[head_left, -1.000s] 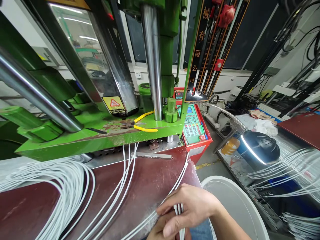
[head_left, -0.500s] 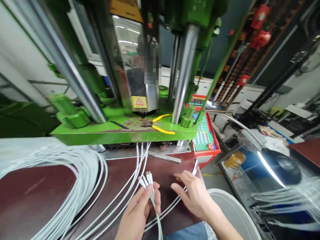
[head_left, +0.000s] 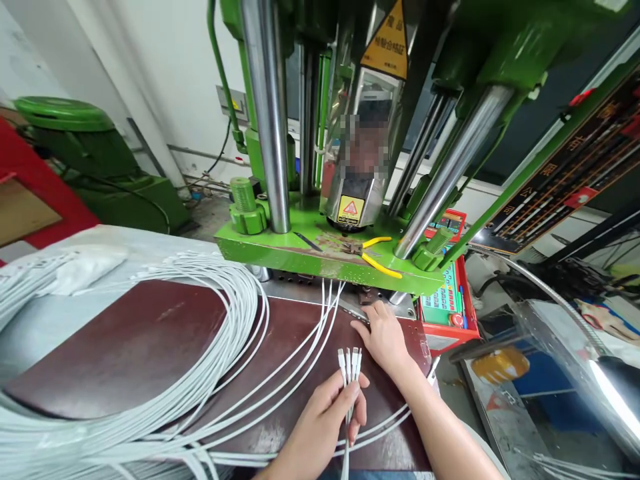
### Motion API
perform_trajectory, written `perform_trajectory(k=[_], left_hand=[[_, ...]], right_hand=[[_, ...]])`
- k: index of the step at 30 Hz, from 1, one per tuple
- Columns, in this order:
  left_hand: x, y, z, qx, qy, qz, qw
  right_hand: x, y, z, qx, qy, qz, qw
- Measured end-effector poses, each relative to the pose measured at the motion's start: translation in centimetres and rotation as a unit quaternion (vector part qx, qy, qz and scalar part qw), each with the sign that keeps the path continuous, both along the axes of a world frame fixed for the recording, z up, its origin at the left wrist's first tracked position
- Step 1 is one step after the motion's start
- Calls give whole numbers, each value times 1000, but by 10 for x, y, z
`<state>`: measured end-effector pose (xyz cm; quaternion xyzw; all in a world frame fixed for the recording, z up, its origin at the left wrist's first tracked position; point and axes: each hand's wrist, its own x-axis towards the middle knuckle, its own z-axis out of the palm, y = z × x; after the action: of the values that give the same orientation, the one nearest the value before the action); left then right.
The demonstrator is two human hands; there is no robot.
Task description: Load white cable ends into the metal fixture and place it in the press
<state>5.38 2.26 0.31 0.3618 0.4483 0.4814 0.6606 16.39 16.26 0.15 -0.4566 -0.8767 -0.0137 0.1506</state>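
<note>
My left hand (head_left: pixel 323 420) grips a small bunch of white cables (head_left: pixel 349 363), their moulded plug ends pointing up and away from me. My right hand (head_left: pixel 384 337) lies further forward on the dark red worktop (head_left: pixel 150 340), its fingertips touching a thin metal bar (head_left: pixel 353 309) at the foot of the green press (head_left: pixel 325 257). Several white cables (head_left: pixel 327 303) run from under the press platen across the worktop towards me. A big coil of white cable (head_left: pixel 165 393) covers the left of the worktop.
Yellow-handled pliers (head_left: pixel 377 257) rest on the green platen beside a steel column (head_left: pixel 267 113). A red control box with a keypad (head_left: pixel 445 300) stands to the right. Further right are a lamp on a flexible arm (head_left: pixel 613 387) and a cluttered bench. A green motor (head_left: pixel 65 133) stands at the far left.
The view has swung left and up. My left hand has raised the cable ends and holds them upright. My right hand has reached forward from the cables to the metal bar.
</note>
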Motion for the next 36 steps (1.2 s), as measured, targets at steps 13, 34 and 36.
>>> perform_trajectory(k=[13,34,36], left_hand=[[13,2,-2,3,17,5,1000],[24,-3,-3,-30,57,-75,995],[26,-2,-3,-27,74,-70,994]], right_hand=[[74,-48,23,-283,172,-64,941],[61,-70,52,-483,393,21,782],[59,-71,53,-465,377,20,800]])
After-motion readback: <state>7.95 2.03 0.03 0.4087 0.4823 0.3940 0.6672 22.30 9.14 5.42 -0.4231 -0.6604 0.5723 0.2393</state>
